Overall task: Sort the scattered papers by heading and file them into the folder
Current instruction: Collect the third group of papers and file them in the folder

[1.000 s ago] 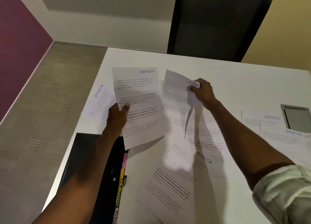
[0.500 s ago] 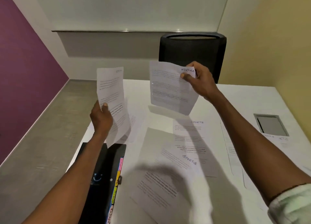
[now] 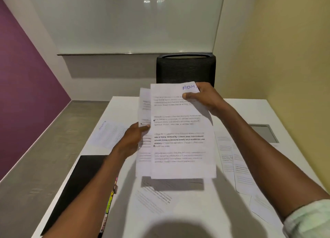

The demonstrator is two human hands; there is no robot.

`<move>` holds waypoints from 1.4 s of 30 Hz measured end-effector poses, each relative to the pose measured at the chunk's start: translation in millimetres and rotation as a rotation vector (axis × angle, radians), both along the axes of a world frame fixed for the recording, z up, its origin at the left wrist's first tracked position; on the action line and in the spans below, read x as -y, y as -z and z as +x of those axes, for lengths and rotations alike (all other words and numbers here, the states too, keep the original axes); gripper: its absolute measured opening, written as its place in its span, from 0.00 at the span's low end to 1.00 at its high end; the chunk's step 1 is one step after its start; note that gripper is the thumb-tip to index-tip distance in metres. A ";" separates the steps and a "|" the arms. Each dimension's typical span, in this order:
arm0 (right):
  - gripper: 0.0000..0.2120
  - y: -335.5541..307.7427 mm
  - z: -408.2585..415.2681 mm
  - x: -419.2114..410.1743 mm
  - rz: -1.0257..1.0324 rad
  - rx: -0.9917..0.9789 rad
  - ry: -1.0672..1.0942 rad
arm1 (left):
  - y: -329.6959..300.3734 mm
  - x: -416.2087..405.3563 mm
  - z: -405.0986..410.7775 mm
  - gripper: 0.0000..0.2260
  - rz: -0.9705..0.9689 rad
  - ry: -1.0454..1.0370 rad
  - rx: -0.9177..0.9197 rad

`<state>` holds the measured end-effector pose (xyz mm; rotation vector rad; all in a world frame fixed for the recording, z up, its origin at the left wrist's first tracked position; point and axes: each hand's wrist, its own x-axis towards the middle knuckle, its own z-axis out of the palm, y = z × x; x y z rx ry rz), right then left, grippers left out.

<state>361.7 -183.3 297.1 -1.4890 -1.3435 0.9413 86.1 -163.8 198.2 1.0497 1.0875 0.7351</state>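
Observation:
Two printed sheets hang upright above the white table (image 3: 246, 103). The front ADMIN sheet (image 3: 180, 144) is pinched at its top right corner by my right hand (image 3: 203, 96). Behind it, offset to the left, a second sheet (image 3: 143, 105) is held at its left edge by my left hand (image 3: 133, 139); its heading is hidden. The two sheets overlap almost fully. The black folder (image 3: 80, 182) with coloured tabs lies flat at the table's near left. More papers lie scattered: one at the far left (image 3: 109, 134), several on the right (image 3: 239, 164), one below the held sheets (image 3: 153, 198).
A black mesh chair (image 3: 185, 68) stands behind the table's far edge. A grey cable hatch (image 3: 264, 133) is set into the table at the right. A purple wall runs along the left, a yellow wall along the right, grey floor to the left of the table.
My hands have come together: the right-hand ADMIN sheet now lies over the front of the left-hand sheet. The camera has tilted up, showing more wall.

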 end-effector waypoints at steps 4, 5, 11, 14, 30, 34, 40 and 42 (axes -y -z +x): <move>0.14 15.5 5.1 20.5 -0.010 0.087 0.161 | 8.2 30.5 21.1 0.16 -0.131 0.112 0.151; 0.15 17.5 5.8 26.1 -0.009 0.102 0.187 | 9.6 37.1 25.3 0.15 -0.164 0.120 0.177; 0.20 28.1 17.9 53.0 -0.036 0.096 0.244 | 20.0 61.4 46.1 0.15 -0.282 0.097 0.161; 0.22 33.5 26.6 59.8 -0.030 0.156 0.288 | 22.4 69.0 56.9 0.19 -0.343 0.118 0.257; 0.41 51.5 90.7 91.7 -0.146 -0.098 0.506 | 23.4 98.2 98.0 0.15 -0.164 0.150 0.160; 0.35 88.4 86.0 122.5 -0.333 -0.281 0.177 | 29.5 98.2 107.3 0.12 -0.083 0.076 0.130; 0.15 134.2 64.6 153.2 -0.059 -0.204 0.457 | 41.3 114.4 133.6 0.14 0.150 -0.005 0.031; 0.15 143.0 64.7 164.1 -0.017 -0.183 0.511 | 45.6 121.5 142.2 0.16 0.184 -0.061 0.012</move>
